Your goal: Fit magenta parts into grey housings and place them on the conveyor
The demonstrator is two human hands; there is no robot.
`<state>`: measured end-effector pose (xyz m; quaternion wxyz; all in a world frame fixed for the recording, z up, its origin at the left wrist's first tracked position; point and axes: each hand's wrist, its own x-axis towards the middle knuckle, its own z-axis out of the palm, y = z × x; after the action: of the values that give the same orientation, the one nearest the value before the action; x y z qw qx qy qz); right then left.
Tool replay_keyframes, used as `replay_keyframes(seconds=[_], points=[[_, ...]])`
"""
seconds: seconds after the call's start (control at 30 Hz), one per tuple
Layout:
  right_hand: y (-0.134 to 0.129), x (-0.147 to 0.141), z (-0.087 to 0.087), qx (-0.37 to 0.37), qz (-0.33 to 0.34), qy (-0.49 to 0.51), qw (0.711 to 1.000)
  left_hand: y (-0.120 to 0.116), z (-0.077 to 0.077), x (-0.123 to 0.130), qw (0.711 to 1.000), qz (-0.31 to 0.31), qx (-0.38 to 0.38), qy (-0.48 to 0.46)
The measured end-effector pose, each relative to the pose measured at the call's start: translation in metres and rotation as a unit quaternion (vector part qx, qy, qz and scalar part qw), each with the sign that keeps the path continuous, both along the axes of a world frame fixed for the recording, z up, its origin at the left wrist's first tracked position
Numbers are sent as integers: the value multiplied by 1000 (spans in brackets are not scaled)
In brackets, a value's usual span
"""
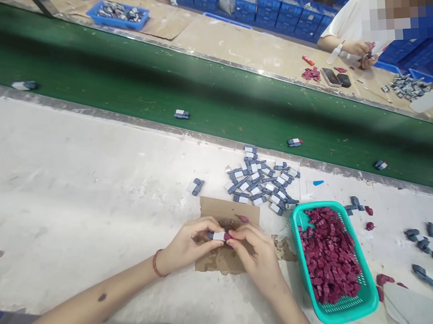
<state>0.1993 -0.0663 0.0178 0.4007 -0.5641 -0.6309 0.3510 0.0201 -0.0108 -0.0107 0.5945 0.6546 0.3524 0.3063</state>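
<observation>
Between thumb and fingers, my left hand [190,242] pinches a small grey-and-white plastic part [218,236]. My right hand [257,252] is closed on a small dark red plastic piece [227,236] at the right end of that part; the two touch. Both hands are above a worn cardboard sheet [214,208], on which another dark red piece [243,219] lies. Just beyond is a pile of grey-and-white parts [256,179]. To the right of my right hand stands a green basket [370,304] filled with dark red pieces [328,253].
A green conveyor belt [124,89] crosses beyond the table, carrying several parts. Loose grey parts [423,244] lie right of the basket, and a blue sliver [318,182] above it. Across the belt, a person's hands [364,53] hold a small piece; a blue tray [144,22] sits far left.
</observation>
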Motion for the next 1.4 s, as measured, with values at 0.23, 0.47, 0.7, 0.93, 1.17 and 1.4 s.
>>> replay_keyframes(seconds=[0.23, 0.47, 0.7, 0.93, 1.17, 1.4], points=[[-15, 19, 22, 11, -20, -85, 996, 36, 32, -9, 990, 72, 104, 70], [-42, 110, 33, -26, -202, -411, 889, 156, 36, -37, 904, 340, 122, 228], [-41, 139, 14, -52, -94, -559, 822, 223, 25, -41, 856, 262, 230, 382], [-37, 148, 21, -23, -22, -577, 816, 224, 24, -18, 856, 47, 337, 388], [-32, 155, 24, 34, 17, -556, 831, 239, 20, 0, 868, 23, 319, 381], [-36, 110, 43, 57, -110, -306, 944, 243, 11, 25, 932, 99, 236, 257]])
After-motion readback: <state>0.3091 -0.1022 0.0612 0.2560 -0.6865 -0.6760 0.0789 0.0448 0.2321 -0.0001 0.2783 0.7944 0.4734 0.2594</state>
